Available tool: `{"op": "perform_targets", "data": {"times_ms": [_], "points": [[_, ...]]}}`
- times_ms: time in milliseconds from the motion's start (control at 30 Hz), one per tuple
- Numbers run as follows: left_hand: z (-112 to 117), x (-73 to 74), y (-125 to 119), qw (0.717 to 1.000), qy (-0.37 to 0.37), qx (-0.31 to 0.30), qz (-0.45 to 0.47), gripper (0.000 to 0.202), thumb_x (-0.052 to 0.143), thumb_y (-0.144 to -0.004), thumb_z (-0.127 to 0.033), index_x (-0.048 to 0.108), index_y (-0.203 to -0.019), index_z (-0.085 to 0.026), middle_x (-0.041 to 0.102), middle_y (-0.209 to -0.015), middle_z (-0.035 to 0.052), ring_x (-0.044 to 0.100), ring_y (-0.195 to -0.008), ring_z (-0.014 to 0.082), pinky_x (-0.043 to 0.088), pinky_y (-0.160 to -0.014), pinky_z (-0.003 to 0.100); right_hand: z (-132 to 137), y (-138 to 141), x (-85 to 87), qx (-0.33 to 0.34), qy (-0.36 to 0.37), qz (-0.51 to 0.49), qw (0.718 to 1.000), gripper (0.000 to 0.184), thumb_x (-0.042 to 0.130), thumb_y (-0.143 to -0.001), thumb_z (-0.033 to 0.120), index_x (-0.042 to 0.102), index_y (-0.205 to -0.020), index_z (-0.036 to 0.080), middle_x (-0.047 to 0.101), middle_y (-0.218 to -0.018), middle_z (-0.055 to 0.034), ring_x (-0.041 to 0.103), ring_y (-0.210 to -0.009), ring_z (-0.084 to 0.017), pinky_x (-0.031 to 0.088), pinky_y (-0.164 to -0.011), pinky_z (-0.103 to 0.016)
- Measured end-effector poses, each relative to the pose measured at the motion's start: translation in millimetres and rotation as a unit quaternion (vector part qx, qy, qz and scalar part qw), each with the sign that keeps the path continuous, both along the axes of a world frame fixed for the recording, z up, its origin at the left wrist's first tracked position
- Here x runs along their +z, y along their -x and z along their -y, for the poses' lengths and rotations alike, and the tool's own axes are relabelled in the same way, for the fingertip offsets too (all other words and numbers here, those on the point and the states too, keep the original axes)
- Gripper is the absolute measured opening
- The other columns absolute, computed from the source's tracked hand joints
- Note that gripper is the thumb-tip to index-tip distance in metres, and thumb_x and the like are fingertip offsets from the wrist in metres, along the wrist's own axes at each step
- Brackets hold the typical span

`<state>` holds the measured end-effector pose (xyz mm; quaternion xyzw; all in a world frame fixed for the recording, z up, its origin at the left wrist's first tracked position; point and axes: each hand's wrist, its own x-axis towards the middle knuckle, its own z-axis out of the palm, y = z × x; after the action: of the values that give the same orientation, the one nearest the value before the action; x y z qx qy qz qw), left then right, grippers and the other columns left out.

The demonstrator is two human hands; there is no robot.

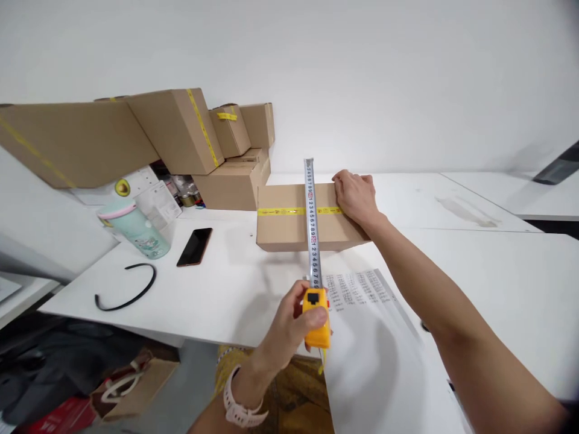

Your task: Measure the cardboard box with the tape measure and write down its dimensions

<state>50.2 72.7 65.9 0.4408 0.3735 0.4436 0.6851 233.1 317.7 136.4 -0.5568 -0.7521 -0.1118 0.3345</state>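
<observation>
My left hand is closed round a yellow tape measure near the table's front edge. Its metal blade runs out away from me, across the top of a flat cardboard box sealed with yellow tape. My right hand rests on the right end of that box, fingers curled over its far top edge. A printed sheet of paper lies on the white table just in front of the box, under the blade.
Several cardboard boxes are stacked at the back left. A mint cup, a black phone and a black curved band lie on the left of the table. A paper bag sits on the floor below.
</observation>
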Motion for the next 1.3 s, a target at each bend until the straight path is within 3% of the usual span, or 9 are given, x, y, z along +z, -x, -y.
{"op": "perform_targets", "data": {"times_ms": [167,300,367,533,667,1033,1200,1300], "points": [[15.4,-12.2,-21.2,0.999,0.041,-0.008,0.019,0.052,0.078,-0.074,-0.055,0.056,-0.107,-0.020,0.056,-0.089,-0.0003,0.060,-0.069,0.0112,0.044,-0.051,0.019,6.4,-1.3,0.2,0.011,-0.009,-0.006,1.000,0.039,0.024,-0.099,0.020,0.053,-0.125,0.020,0.070,-0.094,-0.0100,0.059,-0.089,-0.029,0.034,-0.089,-0.043],[27.3,-17.2,-27.9,0.998,0.061,-0.010,0.028,0.054,0.079,-0.074,-0.056,0.057,-0.109,-0.020,0.056,-0.095,0.0009,0.061,-0.074,0.0120,0.051,-0.064,0.025,9.1,-2.7,1.6,0.053,-0.007,0.018,0.998,0.049,0.029,-0.096,0.014,0.054,-0.137,0.027,0.068,-0.106,-0.0092,0.057,-0.096,-0.029,0.035,-0.086,-0.042],[31.2,-19.6,-29.9,0.997,0.070,-0.004,0.039,0.056,0.081,-0.071,-0.056,0.057,-0.107,-0.020,0.056,-0.097,0.0013,0.061,-0.074,0.0119,0.052,-0.066,0.026,8.7,-4.2,1.8,0.080,-0.010,0.028,0.996,0.052,0.032,-0.096,0.014,0.057,-0.138,0.032,0.066,-0.110,-0.0090,0.055,-0.099,-0.029,0.036,-0.087,-0.043],[34.9,-29.9,-36.6,0.996,0.082,-0.017,0.010,0.057,0.081,-0.070,-0.057,0.056,-0.109,-0.022,0.055,-0.095,0.0019,0.060,-0.073,0.0136,0.045,-0.053,0.022,4.1,-7.6,0.0,0.116,0.002,0.022,0.993,0.051,0.032,-0.098,0.019,0.070,-0.128,0.033,0.067,-0.111,-0.0109,0.052,-0.099,-0.031,0.037,-0.088,-0.047],[34.3,-38.9,-45.0,0.998,0.064,0.000,-0.008,0.055,0.083,-0.069,-0.051,0.053,-0.103,-0.021,0.057,-0.100,0.0034,0.055,-0.075,0.0120,0.047,-0.059,0.023,3.8,-8.6,-2.0,0.129,-0.002,-0.003,0.992,0.049,0.034,-0.098,0.021,0.071,-0.127,0.033,0.068,-0.109,-0.0112,0.051,-0.098,-0.031,0.037,-0.088,-0.049],[33.0,-49.8,-44.0,0.999,0.027,0.010,-0.028,0.051,0.082,-0.073,-0.046,0.055,-0.109,-0.021,0.059,-0.100,0.0037,0.052,-0.079,0.0125,0.046,-0.067,0.025,9.4,-8.4,-2.7,0.124,0.000,-0.007,0.992,0.050,0.027,-0.102,0.027,0.071,-0.126,0.029,0.065,-0.105,-0.0109,0.051,-0.100,-0.030,0.037,-0.090,-0.048],[49.3,-53.8,-39.5,0.999,0.042,0.010,0.012,0.057,0.081,-0.072,-0.052,0.054,-0.114,-0.023,0.062,-0.111,0.0078,0.061,-0.088,0.0183,0.053,-0.077,0.032,16.5,-4.4,-3.0,0.069,0.001,-0.012,0.998,0.050,0.026,-0.104,0.045,0.060,-0.137,0.028,0.067,-0.104,-0.0109,0.051,-0.106,-0.033,0.035,-0.098,-0.052],[66.6,-54.7,-31.2,0.999,0.022,0.030,0.015,0.066,0.084,-0.069,-0.054,0.051,-0.119,-0.026,0.062,-0.116,0.0095,0.063,-0.095,0.0224,0.055,-0.080,0.035,29.7,-1.6,-6.1,0.040,-0.002,0.002,0.999,0.057,0.024,-0.103,0.056,0.062,-0.131,0.024,0.065,-0.110,-0.0146,0.050,-0.114,-0.038,0.031,-0.102,-0.057]]}}
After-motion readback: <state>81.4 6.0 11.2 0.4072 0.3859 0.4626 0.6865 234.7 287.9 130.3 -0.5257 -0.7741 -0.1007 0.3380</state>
